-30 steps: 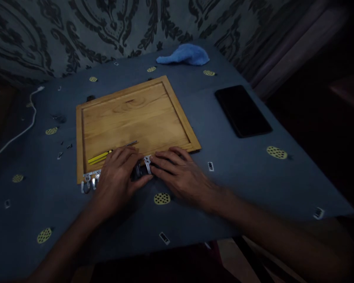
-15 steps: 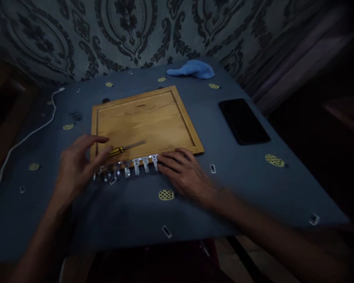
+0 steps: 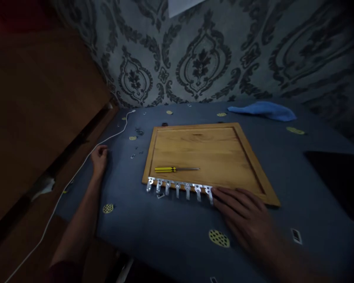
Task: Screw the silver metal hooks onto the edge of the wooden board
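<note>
A framed wooden board lies flat on the table, with a yellow-and-black screwdriver resting on it. Along its near edge runs a metal hook rail with several silver hooks hanging over the side. My right hand lies flat with outstretched fingers over the rail's right end and the board's edge. Off to the left, my left hand is at the table's left edge by a white cable, fingers curled closed; what is inside them, if anything, is hidden.
Small dark screws lie left of the board. The white cable runs down the table's left side. A blue cloth sits at the back right, a black tablet-like slab at the right. A wooden cabinet stands at left.
My left hand has moved from above the screwdriver to the table's left edge and curled closed. My right hand stays on the rail. The view has swung left.
</note>
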A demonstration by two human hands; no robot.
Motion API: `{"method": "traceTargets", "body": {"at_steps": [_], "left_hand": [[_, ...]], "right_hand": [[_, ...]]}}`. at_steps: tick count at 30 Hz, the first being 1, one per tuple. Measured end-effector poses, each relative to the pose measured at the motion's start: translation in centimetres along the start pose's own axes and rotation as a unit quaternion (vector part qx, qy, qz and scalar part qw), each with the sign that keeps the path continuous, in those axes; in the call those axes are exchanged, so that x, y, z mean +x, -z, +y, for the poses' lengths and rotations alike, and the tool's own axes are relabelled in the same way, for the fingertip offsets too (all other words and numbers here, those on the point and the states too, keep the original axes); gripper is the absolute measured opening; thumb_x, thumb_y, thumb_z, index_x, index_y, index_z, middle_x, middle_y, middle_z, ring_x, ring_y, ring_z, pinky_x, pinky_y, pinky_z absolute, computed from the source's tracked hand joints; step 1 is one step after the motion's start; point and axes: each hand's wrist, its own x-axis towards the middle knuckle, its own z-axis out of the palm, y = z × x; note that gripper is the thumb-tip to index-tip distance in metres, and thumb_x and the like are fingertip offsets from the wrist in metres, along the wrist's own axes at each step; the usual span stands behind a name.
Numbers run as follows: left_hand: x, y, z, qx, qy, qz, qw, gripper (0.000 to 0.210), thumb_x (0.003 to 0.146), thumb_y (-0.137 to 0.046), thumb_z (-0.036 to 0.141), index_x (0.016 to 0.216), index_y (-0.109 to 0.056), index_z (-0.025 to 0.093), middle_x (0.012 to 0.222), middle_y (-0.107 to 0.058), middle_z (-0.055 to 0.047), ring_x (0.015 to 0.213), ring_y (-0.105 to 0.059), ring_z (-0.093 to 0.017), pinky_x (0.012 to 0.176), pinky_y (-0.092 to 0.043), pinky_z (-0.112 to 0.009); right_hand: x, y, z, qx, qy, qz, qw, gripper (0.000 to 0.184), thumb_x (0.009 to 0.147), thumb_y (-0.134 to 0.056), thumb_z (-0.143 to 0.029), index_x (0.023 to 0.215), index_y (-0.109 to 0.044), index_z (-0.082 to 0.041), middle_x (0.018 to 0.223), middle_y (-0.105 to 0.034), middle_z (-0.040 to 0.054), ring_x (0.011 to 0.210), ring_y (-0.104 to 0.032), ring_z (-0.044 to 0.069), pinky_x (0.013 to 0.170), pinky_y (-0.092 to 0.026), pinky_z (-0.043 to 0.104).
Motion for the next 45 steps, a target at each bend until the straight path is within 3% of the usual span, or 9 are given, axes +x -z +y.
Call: {"method": "traceTargets", "body": {"at_steps": [5, 12, 16, 32, 39, 45], "left_hand": [[0.5, -2.1, -0.9, 0.007, -0.068, -0.054, 0.996, 0.039, 0.099, -0.064, 0.04, 0.13, -0.061, 0.016, 0.128, -0.064, -0.011, 0.111, -0.066, -0.024, 0.094, -0.06, -0.045], [-0.2, -3.9, 1.7, 0.039, -0.228, -0.151, 0.961, 0.037, 0.1, -0.064, 0.039, 0.128, -0.062, 0.017, 0.129, -0.064, -0.011, 0.113, -0.066, -0.024, 0.097, -0.058, -0.046], [-0.9, -4.3, 2.8, 0.064, -0.28, -0.187, 0.939, 0.035, 0.1, -0.063, 0.038, 0.127, -0.063, 0.017, 0.128, -0.065, -0.011, 0.114, -0.065, -0.024, 0.099, -0.057, -0.048], [-1.9, -3.2, 3.0, 0.087, -0.288, -0.176, 0.937, 0.033, 0.1, -0.063, 0.039, 0.125, -0.064, 0.016, 0.126, -0.065, -0.01, 0.11, -0.066, -0.023, 0.096, -0.058, -0.045], [-3.1, -2.6, 3.8, 0.077, -0.3, -0.219, 0.925, 0.032, 0.1, -0.064, 0.039, 0.121, -0.065, 0.015, 0.122, -0.067, -0.01, 0.108, -0.067, -0.022, 0.095, -0.058, -0.045], [-2.9, -2.5, 4.0, 0.077, -0.295, -0.234, 0.923, 0.031, 0.1, -0.063, 0.039, 0.119, -0.065, 0.015, 0.12, -0.067, -0.009, 0.107, -0.067, -0.022, 0.095, -0.058, -0.044]], "right_hand": [[-0.3, -0.1, 0.6, -0.019, 0.035, -0.011, 0.999, 0.037, 0.099, -0.046, -0.013, 0.115, -0.077, -0.025, 0.12, -0.079, 0.0051, 0.108, -0.07, 0.025, 0.091, -0.051, 0.044], [-0.9, -0.1, 0.9, 0.017, 0.006, -0.044, 0.999, 0.04, 0.099, -0.048, -0.018, 0.128, -0.072, -0.029, 0.127, -0.077, 0.0053, 0.112, -0.07, 0.026, 0.096, -0.051, 0.045], [-1.3, -0.2, 1.0, 0.031, -0.007, -0.056, 0.998, 0.04, 0.098, -0.048, -0.02, 0.129, -0.072, -0.03, 0.128, -0.076, 0.0053, 0.115, -0.07, 0.026, 0.099, -0.051, 0.045], [-1.2, 0.1, 0.9, 0.024, -0.017, -0.074, 0.997, 0.04, 0.098, -0.048, -0.017, 0.126, -0.073, -0.03, 0.127, -0.076, 0.0059, 0.116, -0.069, 0.026, 0.1, -0.05, 0.047], [-0.3, 0.3, 0.5, -0.014, 0.025, -0.034, 0.999, 0.035, 0.096, -0.048, -0.014, 0.115, -0.076, -0.022, 0.122, -0.078, 0.0082, 0.111, -0.068, 0.025, 0.094, -0.049, 0.043], [-0.4, 0.2, 0.6, 0.003, 0.003, -0.046, 0.999, 0.037, 0.096, -0.049, -0.016, 0.119, -0.076, -0.028, 0.122, -0.078, 0.0052, 0.111, -0.069, 0.024, 0.095, -0.048, 0.043]]}}
